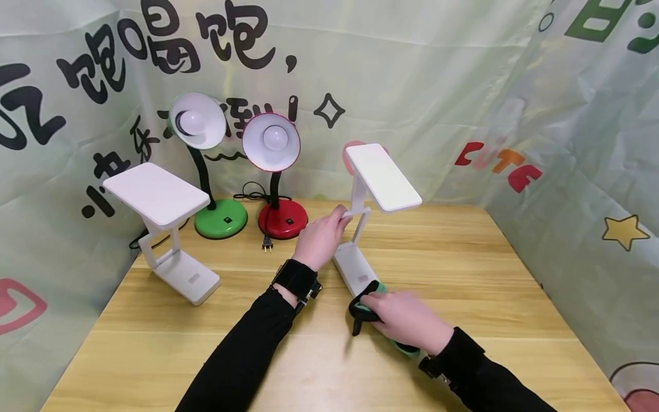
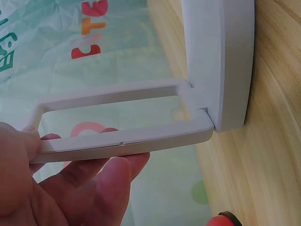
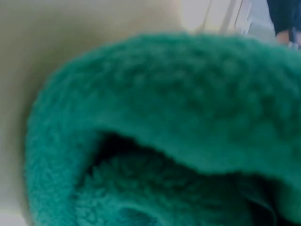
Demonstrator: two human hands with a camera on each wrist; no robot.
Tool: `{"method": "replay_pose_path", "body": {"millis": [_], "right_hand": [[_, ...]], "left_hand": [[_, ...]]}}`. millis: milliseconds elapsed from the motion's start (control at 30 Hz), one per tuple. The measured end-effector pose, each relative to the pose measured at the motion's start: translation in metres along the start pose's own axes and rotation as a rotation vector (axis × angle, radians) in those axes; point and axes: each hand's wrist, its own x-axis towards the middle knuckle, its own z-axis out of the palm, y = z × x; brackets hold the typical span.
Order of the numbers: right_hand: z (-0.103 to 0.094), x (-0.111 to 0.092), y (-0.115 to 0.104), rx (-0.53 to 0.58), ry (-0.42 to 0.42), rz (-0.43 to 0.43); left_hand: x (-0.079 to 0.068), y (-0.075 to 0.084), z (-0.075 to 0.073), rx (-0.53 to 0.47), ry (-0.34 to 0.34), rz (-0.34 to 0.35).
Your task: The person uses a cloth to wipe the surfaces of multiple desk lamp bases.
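Note:
A white folding desk lamp [image 1: 386,178] stands right of centre, its flat panel head tilted above a U-shaped support. My left hand [image 1: 316,240] grips the upper part of that support; in the left wrist view the thumb and fingers lie around one end of the white frame [image 2: 164,134]. With my right hand [image 1: 409,321] I hold a bunched green cloth with black on its other side [image 1: 362,312] at the front end of the lamp's base [image 1: 355,266]. Blurred fluffy green cloth [image 3: 178,89] fills most of the right wrist view and hides the fingers.
Another white desk lamp [image 1: 154,191] stands at the left. Behind are a green-based lamp [image 1: 221,219] and a red-based lamp [image 1: 283,220], with a black plug [image 1: 267,244] near the red base. A printed fabric backdrop [image 1: 412,86] surrounds the wooden table [image 1: 443,246].

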Motion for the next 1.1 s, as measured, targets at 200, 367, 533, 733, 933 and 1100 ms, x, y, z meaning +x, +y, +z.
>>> {"method": "replay_pose_path", "body": {"millis": [200, 367, 533, 733, 933, 1100], "right_hand": [[-0.002, 0.005, -0.006, -0.019, 0.018, -0.045], [-0.003, -0.003, 0.008, 0.000, 0.028, -0.020], [-0.003, -0.013, 0.028, -0.009, 0.011, 0.055], [-0.001, -0.013, 0.029, -0.037, 0.032, 0.042], [-0.001, -0.002, 0.004, -0.037, 0.057, -0.028], [0.000, 0.001, -0.006, -0.017, 0.040, -0.039]], "left_hand": [[0.000, -0.001, -0.001, -0.001, -0.029, -0.012], [0.001, -0.001, -0.002, -0.003, -0.056, -0.013], [0.001, 0.000, -0.002, 0.000, -0.063, -0.017], [0.001, -0.001, -0.002, 0.011, -0.060, -0.022], [0.001, 0.000, -0.002, 0.015, -0.041, -0.010], [0.002, 0.001, -0.002, 0.018, -0.046, -0.008]]}}
